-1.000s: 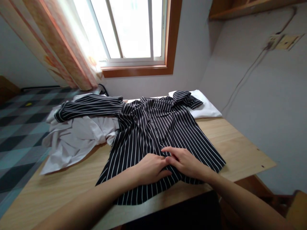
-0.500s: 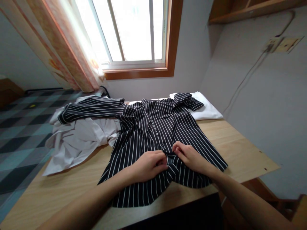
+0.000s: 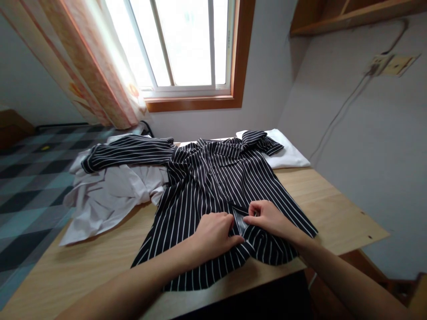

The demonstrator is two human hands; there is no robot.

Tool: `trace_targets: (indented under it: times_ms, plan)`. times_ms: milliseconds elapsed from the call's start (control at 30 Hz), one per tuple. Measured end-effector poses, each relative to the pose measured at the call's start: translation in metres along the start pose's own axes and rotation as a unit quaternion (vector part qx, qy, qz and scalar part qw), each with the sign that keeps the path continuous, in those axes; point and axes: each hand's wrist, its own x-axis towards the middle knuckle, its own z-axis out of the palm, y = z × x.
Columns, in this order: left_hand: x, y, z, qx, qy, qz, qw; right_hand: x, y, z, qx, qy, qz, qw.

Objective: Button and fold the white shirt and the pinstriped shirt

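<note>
R hand [image 3: 270, 218] has drawn away from L hand [image 3: 213, 233] vs. half a sec ago, & a pale patch [image 3: 239, 222] shows btwn them where the striped shirt [image 3: 200, 186] parts; lower front prob. unfastened there. R thumb & index seem to pinch the front edge; L fingers curl together, thumb out, can't tell if gripping cloth. Shirt lies front-up on table [image 3: 333, 209], one sleeve [image 3: 128, 153] over white garment [image 3: 113, 191]
</note>
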Motion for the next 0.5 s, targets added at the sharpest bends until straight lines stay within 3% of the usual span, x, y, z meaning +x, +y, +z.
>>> trace_targets:
  times_ms: [133,333,500]
  plan:
    - [0.0,0.002,0.004,0.005,-0.015,0.02,1.0,-0.003,-0.002,-0.002,-0.022,-0.019,-0.006,1.0]
    - [0.003,-0.006,0.005,-0.075,0.004,0.004,0.997,-0.006,-0.003,-0.014,-0.027,-0.109,-0.042,0.993]
    - [0.007,-0.004,-0.01,-0.127,-0.071,-0.029,0.989,-0.006,0.0,-0.029,-0.039,-0.136,-0.029,0.99]
